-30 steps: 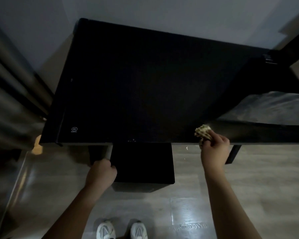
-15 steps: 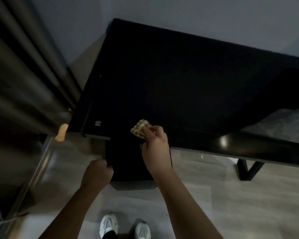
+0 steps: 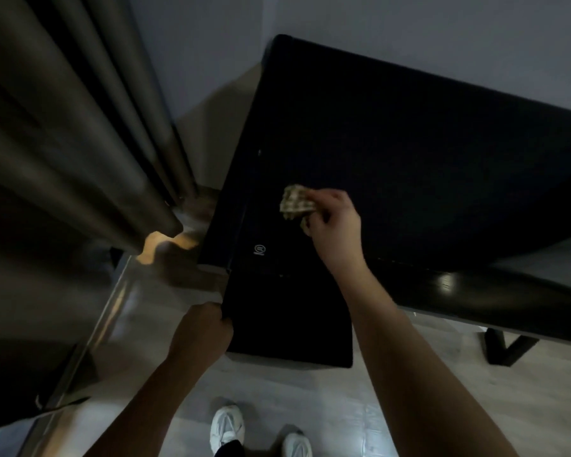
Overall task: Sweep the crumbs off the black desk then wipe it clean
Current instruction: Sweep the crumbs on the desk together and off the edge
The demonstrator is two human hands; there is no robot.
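The black desk [image 3: 409, 143] stands against a pale wall [image 3: 409, 34], its dark top filling the upper right of the head view. Near the desk's front left corner, a person's right hand [image 3: 335, 222] holds a crumpled yellowish waffle-weave cloth [image 3: 294, 202], fingers and thumb curled round it in a pinch, with the wad sticking out to the left of the knuckles. The cloth sits low over the desk top, a little in from the left edge. Whether it presses on the surface cannot be told in the dim light. A small white logo [image 3: 259, 249] is printed on the desk between the cloth and the front edge.

Below the front edge, a black panel [image 3: 287, 324] juts out toward the person. The left hand [image 3: 200, 334] grips its left edge, fingers curled tight and thumb lying over the rim. What the panel is cannot be made out.

A spot of light glints on the glossy front edge of the desk, right of the right forearm. A black desk leg [image 3: 501, 347] shows beneath that edge at far right. Heavy grey curtains [image 3: 63, 127] hang in folds to the left of the desk, blurred. The person's white shoes [image 3: 228, 427] stand on the pale grey floor [image 3: 409, 374] at the bottom of the view.
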